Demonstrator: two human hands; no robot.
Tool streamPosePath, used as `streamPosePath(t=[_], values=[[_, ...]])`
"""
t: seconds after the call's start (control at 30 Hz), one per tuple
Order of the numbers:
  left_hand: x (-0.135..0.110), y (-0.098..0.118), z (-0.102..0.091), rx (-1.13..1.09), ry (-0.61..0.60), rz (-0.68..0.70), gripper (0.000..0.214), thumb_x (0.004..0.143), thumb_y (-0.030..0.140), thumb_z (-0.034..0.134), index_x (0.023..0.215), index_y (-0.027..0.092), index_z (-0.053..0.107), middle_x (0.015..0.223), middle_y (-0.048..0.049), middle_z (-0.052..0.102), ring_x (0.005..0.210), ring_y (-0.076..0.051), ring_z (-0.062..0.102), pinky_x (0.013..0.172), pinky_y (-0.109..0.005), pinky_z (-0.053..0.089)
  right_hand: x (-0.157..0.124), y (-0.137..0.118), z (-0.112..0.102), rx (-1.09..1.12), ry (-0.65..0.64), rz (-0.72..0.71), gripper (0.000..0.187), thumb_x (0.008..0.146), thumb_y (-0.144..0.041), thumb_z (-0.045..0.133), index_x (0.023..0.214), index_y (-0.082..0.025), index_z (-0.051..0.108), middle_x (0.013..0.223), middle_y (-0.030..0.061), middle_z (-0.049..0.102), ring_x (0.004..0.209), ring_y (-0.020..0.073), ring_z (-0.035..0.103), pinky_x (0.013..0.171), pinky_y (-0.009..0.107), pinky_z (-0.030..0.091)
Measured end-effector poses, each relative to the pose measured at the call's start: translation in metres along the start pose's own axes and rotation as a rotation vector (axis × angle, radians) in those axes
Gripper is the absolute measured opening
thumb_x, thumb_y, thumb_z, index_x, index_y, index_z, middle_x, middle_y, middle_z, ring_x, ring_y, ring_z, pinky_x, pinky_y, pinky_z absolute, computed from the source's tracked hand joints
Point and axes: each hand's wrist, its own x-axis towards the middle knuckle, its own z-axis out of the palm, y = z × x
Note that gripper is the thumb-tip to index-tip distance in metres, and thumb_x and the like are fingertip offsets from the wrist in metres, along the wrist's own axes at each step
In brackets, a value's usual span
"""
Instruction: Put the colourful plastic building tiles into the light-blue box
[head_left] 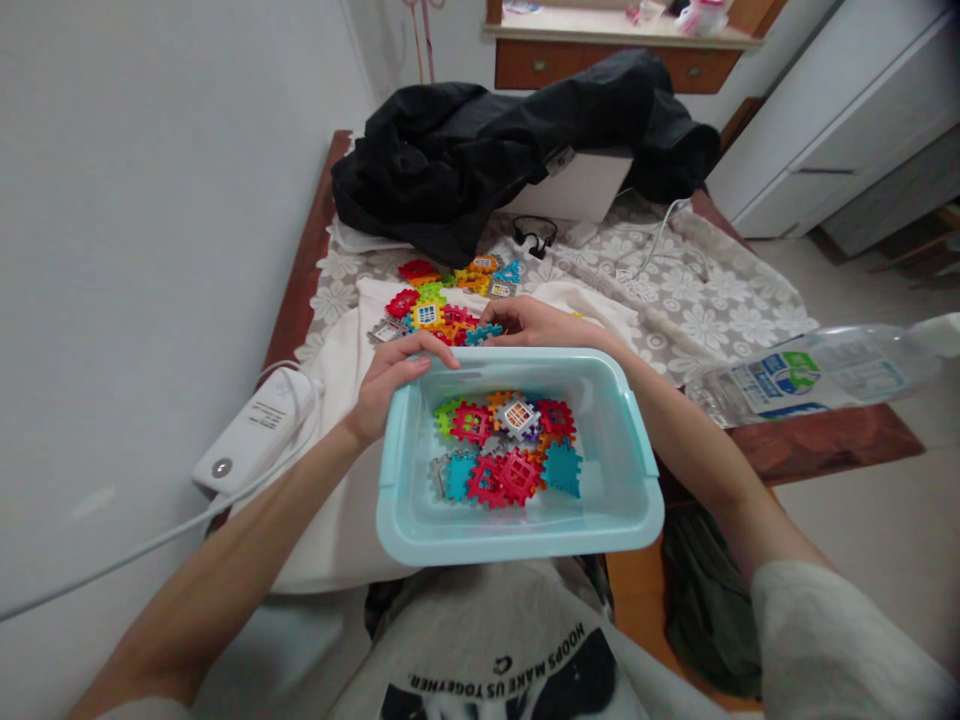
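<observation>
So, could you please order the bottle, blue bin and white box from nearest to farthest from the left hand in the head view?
1. Blue bin, touching the left hand
2. White box, at left
3. Bottle, far right

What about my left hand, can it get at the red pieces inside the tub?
Probably yes: your left hand is at the rim of the tub, its top is open, and nothing visible blocks the red pieces.

Left forearm (259, 545) and right forearm (701, 450) converge forward; left hand (386, 385) back uppermost, fingers (431, 343) extended; right hand (540, 325) turned inward, fingers bent.
</observation>
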Motion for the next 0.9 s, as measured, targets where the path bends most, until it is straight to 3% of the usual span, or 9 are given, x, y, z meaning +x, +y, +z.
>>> streamPosePath(t=[0.13,0.27,0.4,0.57,0.73,0.83,0.9], values=[[0.000,0.000,0.000,-0.001,-0.006,0.018,0.022,0.082,0.033,0.068,0.086,0.019,0.084,0.090,-0.0074,0.077,0.088,-0.024,0.064,0.080,-0.034,0.050,-0.001,0.001,0.000,0.025,-0.043,0.000,0.032,0.090,-0.052,0.075,0.103,-0.023,0.072,0.093,-0.0001,0.074,0.086,0.0201,0.064,0.072,0.031,0.050],[0.001,0.002,0.000,0.014,-0.005,0.015,0.022,0.081,0.034,0.068,0.085,0.019,0.083,0.091,-0.0078,0.077,0.086,-0.024,0.064,0.080,-0.035,0.050,-0.003,-0.005,-0.003,0.055,-0.028,0.034,0.031,0.088,-0.051,0.077,0.102,-0.024,0.070,0.084,-0.0027,0.071,0.076,0.0176,0.059,0.065,0.030,0.048],[0.001,0.003,0.000,0.034,-0.003,0.023,0.023,0.082,0.035,0.068,0.084,0.018,0.083,0.091,-0.0084,0.078,0.085,-0.024,0.063,0.081,-0.036,0.049,-0.004,-0.004,-0.012,0.098,0.102,0.009,0.034,0.083,-0.047,0.084,0.101,-0.023,0.069,0.084,-0.0027,0.069,0.076,0.0166,0.060,0.067,0.030,0.051],[0.001,0.001,0.000,0.001,-0.016,0.041,0.021,0.082,0.033,0.068,0.085,0.019,0.084,0.089,-0.0058,0.077,0.084,-0.022,0.062,0.079,-0.033,0.046,-0.006,0.000,-0.027,0.347,0.311,-0.047,0.038,0.079,-0.046,0.091,0.096,-0.022,0.067,0.084,-0.0020,0.070,0.073,0.0151,0.065,0.068,0.030,0.059],[0.001,0.000,0.000,-0.024,-0.016,0.027,0.021,0.083,0.032,0.068,0.086,0.019,0.083,0.089,-0.0060,0.077,0.085,-0.022,0.063,0.078,-0.033,0.046,-0.015,-0.018,-0.038,0.556,0.412,-0.161,0.043,0.077,-0.047,0.097,0.095,-0.023,0.067,0.084,-0.0034,0.068,0.071,0.0115,0.065,0.065,0.024,0.059],[0.001,0.000,0.000,-0.016,-0.020,0.034,0.021,0.084,0.031,0.067,0.087,0.019,0.084,0.092,-0.0065,0.078,0.087,-0.022,0.064,0.080,-0.033,0.047,-0.026,-0.040,-0.040,0.585,0.372,-0.204,0.044,0.078,-0.049,0.097,0.097,-0.022,0.068,0.084,-0.0034,0.068,0.076,0.0119,0.068,0.068,0.023,0.060],[0.001,-0.001,0.000,-0.010,-0.024,0.037,0.020,0.084,0.031,0.067,0.087,0.019,0.084,0.092,-0.0066,0.078,0.086,-0.022,0.064,0.081,-0.034,0.047,-0.034,-0.056,-0.038,0.532,0.250,-0.203,0.045,0.079,-0.051,0.097,0.100,-0.020,0.071,0.086,-0.0019,0.070,0.078,0.0132,0.070,0.069,0.024,0.060]])
